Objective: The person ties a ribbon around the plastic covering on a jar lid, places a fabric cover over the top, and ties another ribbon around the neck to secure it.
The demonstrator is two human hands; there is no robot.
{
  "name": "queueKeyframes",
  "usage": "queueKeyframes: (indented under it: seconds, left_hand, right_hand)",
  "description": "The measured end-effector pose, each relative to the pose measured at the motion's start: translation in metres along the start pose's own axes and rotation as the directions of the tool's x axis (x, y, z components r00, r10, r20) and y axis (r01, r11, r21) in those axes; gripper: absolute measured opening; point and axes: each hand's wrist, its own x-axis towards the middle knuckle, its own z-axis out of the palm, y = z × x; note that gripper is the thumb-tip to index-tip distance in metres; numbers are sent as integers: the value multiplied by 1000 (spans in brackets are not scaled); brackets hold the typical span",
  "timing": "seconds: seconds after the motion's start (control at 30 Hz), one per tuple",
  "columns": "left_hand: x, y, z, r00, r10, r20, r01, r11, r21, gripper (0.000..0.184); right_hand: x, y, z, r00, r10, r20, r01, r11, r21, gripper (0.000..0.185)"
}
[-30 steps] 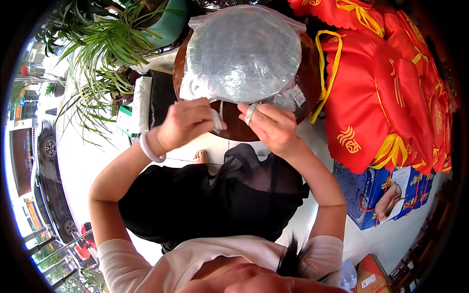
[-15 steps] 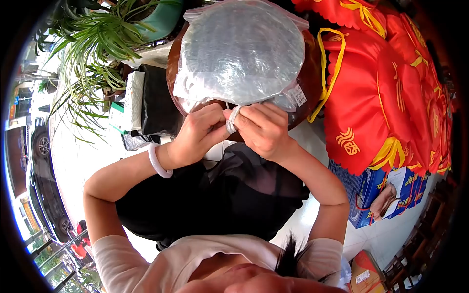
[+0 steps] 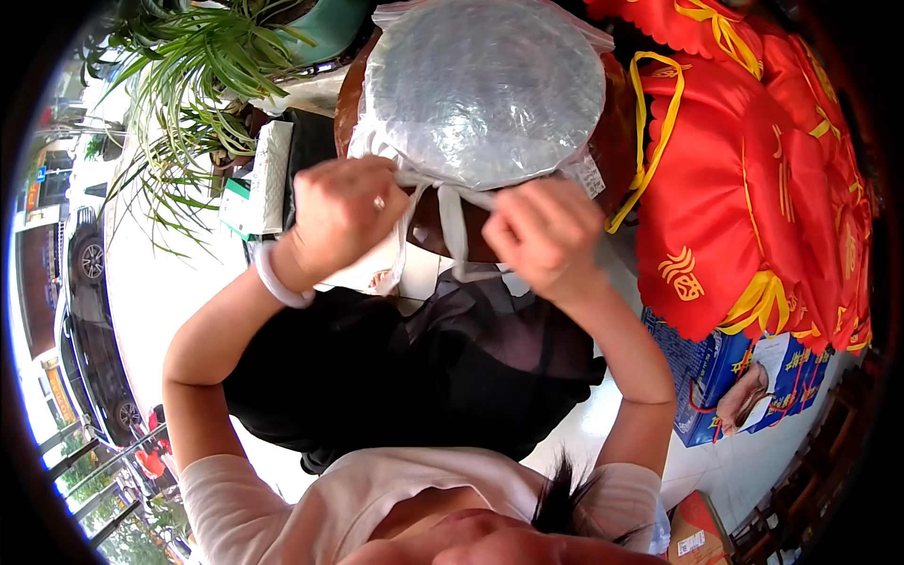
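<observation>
Left hand [image 3: 347, 212], clenched and slightly blurred, grasps a white strip [image 3: 454, 226] at one side; right hand [image 3: 544, 231], likewise clenched, grasps it at the other. The strip spans the gap between the two fists, and a loose length hangs between them toward the person. Just beyond both hands lies a round bundle [image 3: 485, 89] in clear plastic, on a brown table [image 3: 617, 122]. Red cloth [image 3: 702, 179] with yellow ribbons [image 3: 758, 299] lies to the right of the right hand.
</observation>
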Motion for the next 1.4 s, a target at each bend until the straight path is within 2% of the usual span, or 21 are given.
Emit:
queueKeyframes:
  seconds: [0.07, 0.13, 0.17, 0.23, 0.3, 0.37, 0.4, 0.43, 0.5, 0.57, 0.6, 0.63, 0.73, 0.83, 0.93, 1.03, 1.1, 1.17, 1.3, 1.37, 1.4]
  left_hand:
    - [-3, -15, -6, 999, -24, 23, 22, 997, 74, 9]
    - [-5, -19, -3, 976, -178, 125, 192, 975, -113, 9]
    - [-1, -16, -1, 970, -231, 79, 245, 927, -284, 11]
    - [6, -3, -11, 872, -417, 258, 489, 775, -400, 15]
    - [6, 0, -13, 917, -337, 213, 396, 835, -383, 16]
    - [4, 7, -13, 804, -453, 385, 590, 683, -430, 16]
    - [-1, 4, -7, 774, -492, 399, 632, 555, -541, 16]
    - [0, 5, -6, 773, -493, 399, 632, 553, -543, 16]
    - [5, 7, -8, 626, -558, 546, 659, 4, -752, 13]
    - [4, 15, -13, 575, -559, 597, 697, -47, -715, 11]
    - [3, 20, -13, 549, -599, 583, 683, -80, -726, 12]
    - [3, 23, -13, 519, -639, 567, 667, -113, -737, 12]
    - [1, 25, -15, 585, -596, 550, 616, -116, -779, 13]
    - [-1, 24, -16, 571, -592, 569, 584, -194, -788, 11]
    - [0, 14, -24, 571, -333, 750, 620, -424, -660, 8]
    - [3, 1, -21, 547, -149, 824, 693, -472, -546, 12]
    - [4, -3, -18, 528, -131, 839, 759, -372, -535, 15]
    - [12, -1, -19, 546, -180, 818, 789, -218, -574, 20]
    - [15, -27, -24, 509, -33, 860, 781, -403, -478, 22]
    - [14, -41, -22, 596, -87, 798, 803, 66, -592, 20]
    - [14, -44, -20, 668, -123, 734, 730, 296, -616, 15]
  right_hand:
    - [-8, 20, -13, 1000, 15, -20, -17, 992, -125, 15]
    - [-10, 25, -21, 1000, 11, -20, -14, 991, -131, 15]
    - [-9, 25, -22, 1000, -9, -24, 7, 994, -113, 15]
    - [-10, 21, -20, 999, 30, -22, -31, 997, -65, 15]
    - [-9, 19, -17, 998, 52, -23, -52, 999, -2, 16]
    - [-12, 16, -18, 992, 125, 5, -125, 986, 115, 15]
    - [-13, 12, -19, 992, 125, 8, -125, 985, 116, 15]
    - [-14, 8, -20, 975, 218, 36, -221, 947, 234, 13]
    - [-15, -1, -21, 949, 307, 71, -312, 887, 340, 11]
    - [-18, -11, -21, 793, 541, 278, -567, 490, 662, 8]
    - [-21, -8, -22, 759, 496, 422, -632, 407, 660, 13]
    - [-20, -9, -22, 757, 501, 419, -634, 407, 657, 13]
    - [-12, -13, -23, 672, 502, 544, -658, 69, 749, 15]
    - [-18, -3, -16, 680, 496, 540, -603, -42, 797, 14]
    - [-19, 1, -16, 700, 472, 537, -626, 42, 779, 13]
    - [-12, -2, -19, 690, 461, 558, -680, 149, 718, 11]
    - [-7, -4, -20, 681, 467, 564, -705, 210, 677, 10]
    - [-3, -2, -19, 755, 450, 476, -633, 312, 709, 10]
    - [3, 10, -29, 700, 411, 584, -710, 312, 631, 12]
    - [4, 18, -30, 939, 119, 322, -250, 880, 403, 13]
    - [1, 19, -29, 958, 73, 277, -150, 952, 267, 16]
